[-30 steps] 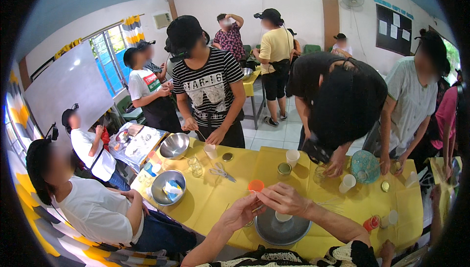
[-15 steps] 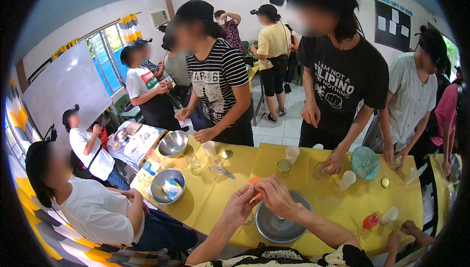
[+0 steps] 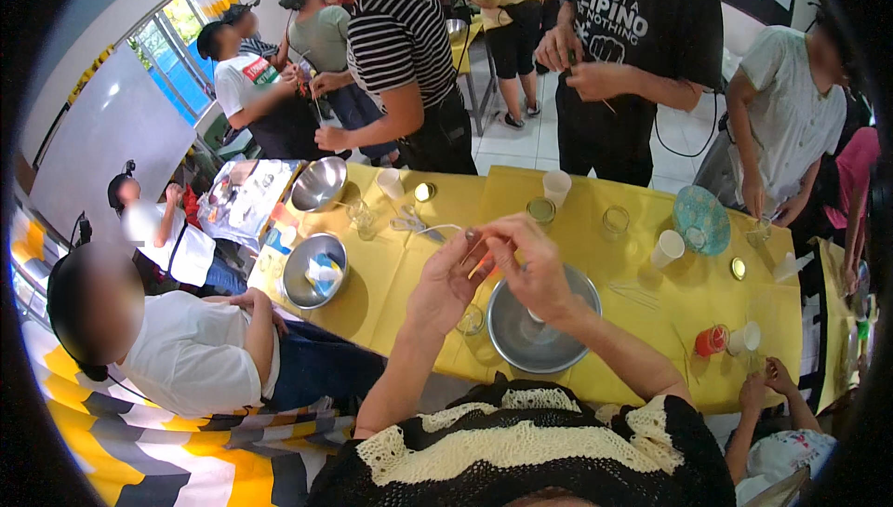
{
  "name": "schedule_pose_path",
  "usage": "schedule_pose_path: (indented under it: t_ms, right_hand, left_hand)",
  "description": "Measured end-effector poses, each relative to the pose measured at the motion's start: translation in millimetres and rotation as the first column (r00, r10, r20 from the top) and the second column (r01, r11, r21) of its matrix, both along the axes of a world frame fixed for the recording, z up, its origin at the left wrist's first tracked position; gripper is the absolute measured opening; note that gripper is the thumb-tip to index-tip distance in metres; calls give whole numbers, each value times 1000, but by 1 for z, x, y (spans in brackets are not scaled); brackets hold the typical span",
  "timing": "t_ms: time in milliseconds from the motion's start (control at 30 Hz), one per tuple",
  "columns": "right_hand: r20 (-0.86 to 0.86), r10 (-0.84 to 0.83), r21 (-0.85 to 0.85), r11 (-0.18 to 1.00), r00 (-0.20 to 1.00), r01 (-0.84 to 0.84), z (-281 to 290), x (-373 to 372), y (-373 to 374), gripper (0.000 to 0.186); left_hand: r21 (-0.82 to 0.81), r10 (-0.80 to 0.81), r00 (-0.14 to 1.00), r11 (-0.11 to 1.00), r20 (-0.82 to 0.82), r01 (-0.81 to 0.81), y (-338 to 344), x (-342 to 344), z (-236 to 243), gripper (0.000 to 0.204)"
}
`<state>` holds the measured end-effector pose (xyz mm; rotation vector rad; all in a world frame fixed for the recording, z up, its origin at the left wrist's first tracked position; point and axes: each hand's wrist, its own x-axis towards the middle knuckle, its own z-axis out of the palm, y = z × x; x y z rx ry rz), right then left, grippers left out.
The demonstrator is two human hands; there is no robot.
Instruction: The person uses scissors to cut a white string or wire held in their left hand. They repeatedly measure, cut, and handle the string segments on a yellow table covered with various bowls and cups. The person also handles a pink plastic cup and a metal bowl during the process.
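Note:
My left hand (image 3: 445, 274) and my right hand (image 3: 535, 274) meet above the near part of the table, fingers bent towards each other. Between them shows a small orange piece (image 3: 482, 268), mostly covered by the fingers; its kind cannot be made out. A thin white strand (image 3: 439, 227) juts out leftward at my left fingertips. Under my right hand stands a grey metal bowl (image 3: 521, 358) with something white partly visible in it. A small glass jar (image 3: 472, 321) is just left of the bowl, below my left hand.
Scissors (image 3: 406, 220) lie beyond my left hand. Two metal bowls (image 3: 296, 270) stand at the left. Across the yellow-covered table (image 3: 633, 260) are a lidded jar (image 3: 540, 210), white cups (image 3: 668, 247), a teal plate (image 3: 701, 219) and a red-filled glass (image 3: 712, 340). People stand around it.
The view has tipped down, so the table sits higher. Less of the orange piece shows, and the white strand has come into sight. The person opposite has lifted a hand off the glass.

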<state>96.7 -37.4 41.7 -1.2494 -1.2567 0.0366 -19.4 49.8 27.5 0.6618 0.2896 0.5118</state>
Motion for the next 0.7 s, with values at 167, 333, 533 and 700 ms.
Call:
schedule_pose_path:
  t_ms: [167,333,533,700]
  right_hand:
    - [382,-89,140,989,920,38,9,28,-15,21]
    - [719,-89,167,985,690,-47,23,45,-22,29]
    - [907,-111,153,986,407,-72,34,55,-34,31]
    - [952,-119,146,986,283,-78,30,61,-41,30]
  left_hand:
    - [-136,-117,993,984,17,118,-6,0,11,18]
    - [-173,-224,974,960,-11,219,-14,7,16,17]
    - [-139,-292,953,950,-83,279,-16,7,5,25]
    - [-115,-303,947,950,-104,291,-21,9,4,24]
